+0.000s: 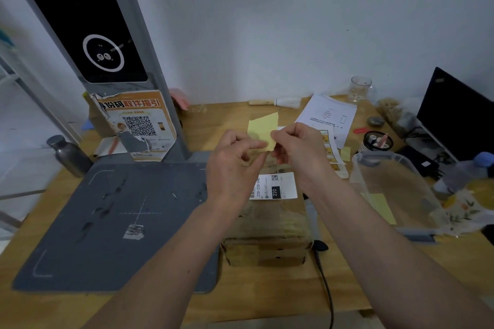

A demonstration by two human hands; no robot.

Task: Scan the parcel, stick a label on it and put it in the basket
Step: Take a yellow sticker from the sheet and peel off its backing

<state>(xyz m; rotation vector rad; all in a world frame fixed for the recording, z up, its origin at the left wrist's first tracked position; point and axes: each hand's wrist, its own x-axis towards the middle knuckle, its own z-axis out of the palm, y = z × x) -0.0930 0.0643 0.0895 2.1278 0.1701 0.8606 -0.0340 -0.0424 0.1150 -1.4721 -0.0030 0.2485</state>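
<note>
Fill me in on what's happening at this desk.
A person holds a yellow label sheet up with both hands: the left hand and right hand pinch its lower edge, seemingly peeling it. Below them a taped cardboard parcel lies on the desk, just right of the grey scanner pad, with a white shipping label on top. The clear basket stands to the right, without the parcel.

We face a plain pale grey-white painted wall behind a light brown wooden table, dimly and evenly lit.
</note>
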